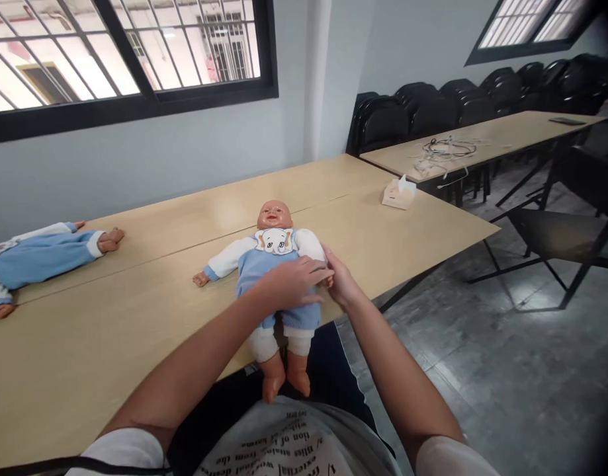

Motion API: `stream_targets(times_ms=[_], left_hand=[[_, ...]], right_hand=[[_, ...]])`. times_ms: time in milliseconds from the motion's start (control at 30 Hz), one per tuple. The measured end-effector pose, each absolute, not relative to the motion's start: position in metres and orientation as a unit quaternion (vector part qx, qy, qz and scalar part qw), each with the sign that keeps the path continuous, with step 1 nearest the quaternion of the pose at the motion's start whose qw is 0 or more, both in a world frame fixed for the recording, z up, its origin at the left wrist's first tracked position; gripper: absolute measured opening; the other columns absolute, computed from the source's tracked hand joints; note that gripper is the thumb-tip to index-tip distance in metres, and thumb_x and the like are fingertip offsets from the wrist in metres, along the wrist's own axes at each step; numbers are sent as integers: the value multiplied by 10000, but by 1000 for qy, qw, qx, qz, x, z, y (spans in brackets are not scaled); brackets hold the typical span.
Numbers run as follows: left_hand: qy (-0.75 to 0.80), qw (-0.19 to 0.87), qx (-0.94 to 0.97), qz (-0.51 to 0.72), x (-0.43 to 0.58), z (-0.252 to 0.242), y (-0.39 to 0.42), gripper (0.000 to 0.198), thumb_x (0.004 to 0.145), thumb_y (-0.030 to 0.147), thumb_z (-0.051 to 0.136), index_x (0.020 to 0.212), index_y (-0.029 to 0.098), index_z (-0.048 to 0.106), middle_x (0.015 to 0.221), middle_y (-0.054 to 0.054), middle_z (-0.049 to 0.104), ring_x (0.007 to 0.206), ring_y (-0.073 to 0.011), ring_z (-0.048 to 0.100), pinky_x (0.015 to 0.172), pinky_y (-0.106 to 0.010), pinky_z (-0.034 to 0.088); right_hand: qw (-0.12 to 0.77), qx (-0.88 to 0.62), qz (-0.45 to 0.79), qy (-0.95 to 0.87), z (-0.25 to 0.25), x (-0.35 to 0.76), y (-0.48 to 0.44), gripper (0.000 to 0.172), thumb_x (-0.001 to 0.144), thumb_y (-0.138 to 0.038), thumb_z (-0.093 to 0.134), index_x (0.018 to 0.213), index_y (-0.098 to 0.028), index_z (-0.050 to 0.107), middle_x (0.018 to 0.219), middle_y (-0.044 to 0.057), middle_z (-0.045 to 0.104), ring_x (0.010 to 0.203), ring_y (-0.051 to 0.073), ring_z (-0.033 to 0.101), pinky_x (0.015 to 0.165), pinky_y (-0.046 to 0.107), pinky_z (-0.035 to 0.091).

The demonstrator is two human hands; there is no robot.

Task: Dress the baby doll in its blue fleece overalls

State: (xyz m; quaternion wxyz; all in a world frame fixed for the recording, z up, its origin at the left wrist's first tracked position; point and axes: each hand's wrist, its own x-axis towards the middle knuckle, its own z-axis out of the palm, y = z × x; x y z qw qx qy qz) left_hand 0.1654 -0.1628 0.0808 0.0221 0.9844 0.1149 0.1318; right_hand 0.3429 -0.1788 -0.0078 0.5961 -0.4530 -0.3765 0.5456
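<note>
A baby doll lies on its back over the table's front edge, head away from me and bare feet towards me. It wears a blue and white outfit with an elephant face on the bib. My left hand reaches across the doll's belly, thumb and fingers apart, touching around the doll's forearm on the right. On the outer side of that arm, my right hand is closed around the wrist and sleeve end. The doll's small hand shows partly between my hands. Its other arm is stretched out on the tabletop.
A second doll in similar clothes lies at the left on the wooden table. A tissue box sits at the right. Behind it, another table carries tangled cables. Folded black chairs line the wall; a chair stands at right.
</note>
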Motion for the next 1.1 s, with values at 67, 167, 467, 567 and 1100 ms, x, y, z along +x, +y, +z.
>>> stream_targets(times_ms=[67, 167, 467, 567, 1100], left_hand=[[91, 70, 980, 163, 153, 87, -167, 435, 963, 368, 687, 1360, 217, 590, 1409, -78, 632, 1247, -273, 603, 1064, -432, 499], [129, 109, 959, 226, 111, 85, -177, 306, 993, 349, 641, 1283, 250, 636, 1322, -57, 682, 1254, -239, 605, 1104, -427, 472], [396, 124, 859, 302, -17, 2, -261, 134, 995, 311, 616, 1099, 227, 610, 1108, -71, 699, 1062, -230, 634, 958, -415, 533], [399, 123, 864, 282, -15, -9, -264, 194, 995, 325, 616, 1159, 223, 595, 1183, -88, 692, 1125, -241, 623, 1003, -436, 523], [342, -58, 858, 379, 13, -14, -249, 78, 945, 162, 576, 978, 225, 608, 940, -58, 725, 867, -209, 664, 823, -392, 549]], right_hand=[[609, -453, 561, -331, -5, 347, -186, 708, 866, -553, 695, 1464, -249, 470, 841, -18, 668, 684, 160, 614, 589, 272, 495], [621, -477, 544, -301, -4, 358, -193, 742, 803, -412, 780, 1450, -215, 474, 868, -16, 688, 721, 142, 643, 680, 265, 539], [557, -556, 112, -606, -6, 323, -284, 431, 955, -364, 618, 1375, -268, 598, 1329, 134, 654, 1279, 328, 582, 1089, 570, 476], [334, -308, 123, -883, -9, 274, -334, 311, 980, -270, 607, 1268, -369, 668, 1073, 38, 743, 990, 234, 691, 932, 434, 587], [295, -385, -28, -874, -5, 223, -357, 468, 1015, -84, 517, 1464, -206, 562, 1297, 130, 729, 938, 262, 744, 771, 412, 637]])
